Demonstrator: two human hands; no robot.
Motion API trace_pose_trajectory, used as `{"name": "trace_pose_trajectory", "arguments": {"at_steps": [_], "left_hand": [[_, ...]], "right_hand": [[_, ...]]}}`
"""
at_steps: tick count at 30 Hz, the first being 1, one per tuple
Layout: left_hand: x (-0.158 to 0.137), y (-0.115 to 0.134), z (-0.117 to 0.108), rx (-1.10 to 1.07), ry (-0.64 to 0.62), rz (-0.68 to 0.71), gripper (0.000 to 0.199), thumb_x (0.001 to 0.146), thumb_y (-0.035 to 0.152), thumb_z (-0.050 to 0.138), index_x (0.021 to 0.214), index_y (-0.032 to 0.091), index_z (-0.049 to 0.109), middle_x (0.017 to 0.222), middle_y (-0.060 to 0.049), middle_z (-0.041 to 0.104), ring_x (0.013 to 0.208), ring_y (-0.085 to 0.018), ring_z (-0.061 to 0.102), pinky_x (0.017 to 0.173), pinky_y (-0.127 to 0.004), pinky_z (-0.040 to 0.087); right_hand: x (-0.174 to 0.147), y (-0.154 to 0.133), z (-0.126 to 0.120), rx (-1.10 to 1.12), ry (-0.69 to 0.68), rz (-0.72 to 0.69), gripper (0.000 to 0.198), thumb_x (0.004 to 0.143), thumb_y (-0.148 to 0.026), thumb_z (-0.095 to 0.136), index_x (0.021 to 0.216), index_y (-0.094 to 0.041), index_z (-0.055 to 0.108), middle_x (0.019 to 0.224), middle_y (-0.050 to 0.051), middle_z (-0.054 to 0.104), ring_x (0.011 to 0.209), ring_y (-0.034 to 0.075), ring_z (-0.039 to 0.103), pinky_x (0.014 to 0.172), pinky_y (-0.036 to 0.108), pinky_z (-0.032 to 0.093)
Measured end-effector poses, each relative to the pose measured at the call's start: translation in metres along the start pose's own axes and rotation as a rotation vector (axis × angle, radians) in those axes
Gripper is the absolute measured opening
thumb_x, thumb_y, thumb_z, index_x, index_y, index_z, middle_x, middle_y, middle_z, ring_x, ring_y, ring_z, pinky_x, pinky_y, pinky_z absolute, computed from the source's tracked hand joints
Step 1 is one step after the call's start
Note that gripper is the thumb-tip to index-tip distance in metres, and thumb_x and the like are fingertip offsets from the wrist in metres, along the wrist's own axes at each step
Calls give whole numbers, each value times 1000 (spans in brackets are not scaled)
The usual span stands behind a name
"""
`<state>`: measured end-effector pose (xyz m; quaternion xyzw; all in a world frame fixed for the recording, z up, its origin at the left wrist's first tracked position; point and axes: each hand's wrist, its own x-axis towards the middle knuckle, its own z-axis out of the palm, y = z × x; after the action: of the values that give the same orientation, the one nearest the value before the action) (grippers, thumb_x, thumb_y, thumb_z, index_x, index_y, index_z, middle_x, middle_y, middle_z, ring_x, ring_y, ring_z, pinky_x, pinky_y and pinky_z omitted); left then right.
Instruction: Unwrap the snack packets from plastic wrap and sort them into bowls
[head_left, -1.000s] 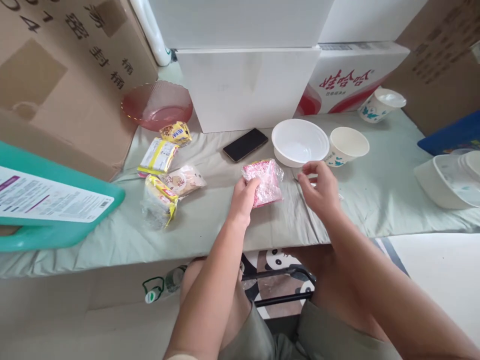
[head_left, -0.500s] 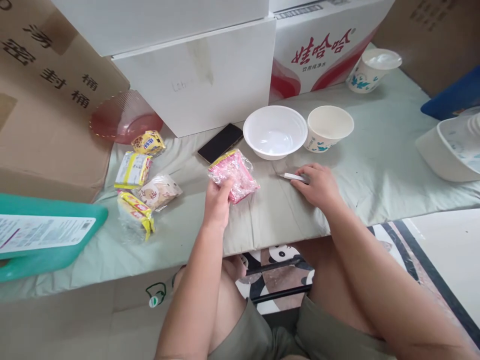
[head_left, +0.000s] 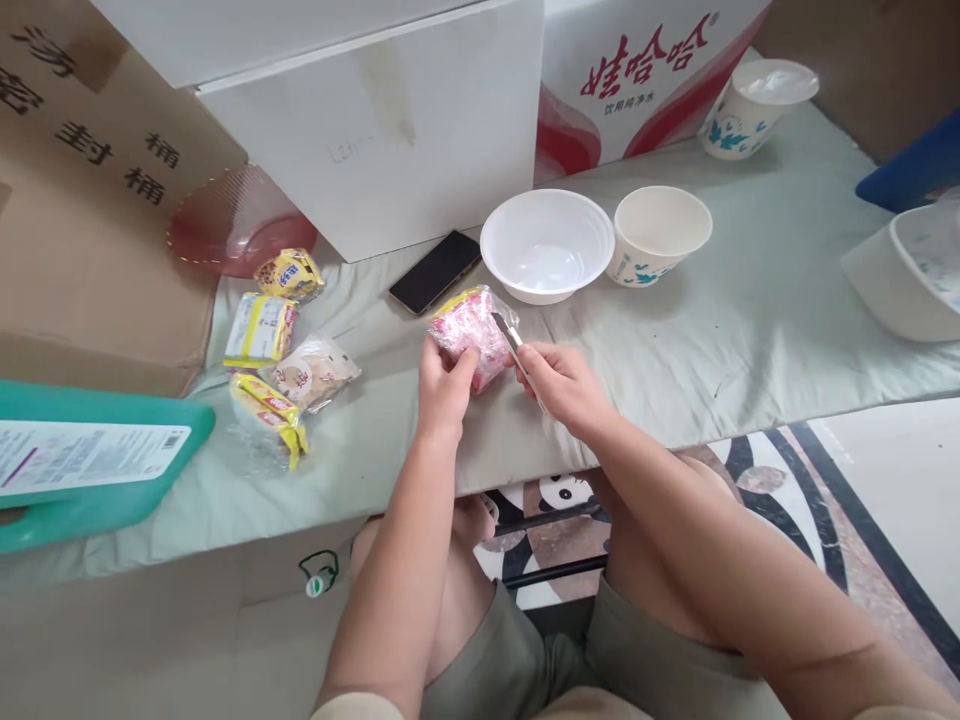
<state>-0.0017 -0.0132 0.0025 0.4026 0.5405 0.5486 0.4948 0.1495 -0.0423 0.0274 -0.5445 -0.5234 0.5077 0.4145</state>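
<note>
My left hand (head_left: 444, 390) grips a pink snack packet in clear wrapping (head_left: 474, 335), thumb on its near face. In my right hand (head_left: 559, 385) is a white-handled utility knife (head_left: 517, 348). Its dark blade points up and left, over the packet's right side; whether it touches the wrapping I cannot tell. Just behind the packet stand a white plastic bowl (head_left: 546, 245) and a paper cup (head_left: 660, 238), side by side. A black phone (head_left: 435, 272) lies flat to the packet's upper left.
Several snack packets (head_left: 261, 330) lie at the left, in front of a pink ribbed bowl (head_left: 236, 225). A green jug (head_left: 97, 460) is at the front left. White boxes (head_left: 375, 150) line the back. Another cup (head_left: 757, 105) and a white tub (head_left: 900, 280) stand at the right.
My right hand has moved left with the knife, from the cloth to the packet. The knife now points steeply upward. My left hand and the packet have shifted slightly right.
</note>
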Motion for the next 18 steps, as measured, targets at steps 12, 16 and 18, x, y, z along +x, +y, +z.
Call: {"name": "trace_pose_trajectory", "arguments": {"at_steps": [12,16,18], "left_hand": [[-7,18,-5,-89,9,-4,32,67,26,74,97,20,64,93,-2,71,85,-17,67,74,-26,52],[4,37,-28,-308,174,-34,34,62,28,77,93,22,61,95,0,70,85,-16,67,71,-25,52],[11,44,-41,-436,274,-86,32,63,32,76,89,22,59,93,1,69,81,-15,67,67,-25,52]], "right_hand": [[0,-11,15,-195,-101,69,45,86,-52,54,56,-18,56,50,-3,47,48,9,39,48,25,27],[-5,-8,16,-448,-112,5,46,85,-51,55,52,-19,50,50,-3,39,51,10,36,52,27,24],[-6,-6,11,-601,-70,-25,43,86,-46,55,53,-19,51,51,-2,42,53,11,37,55,29,24]]}}
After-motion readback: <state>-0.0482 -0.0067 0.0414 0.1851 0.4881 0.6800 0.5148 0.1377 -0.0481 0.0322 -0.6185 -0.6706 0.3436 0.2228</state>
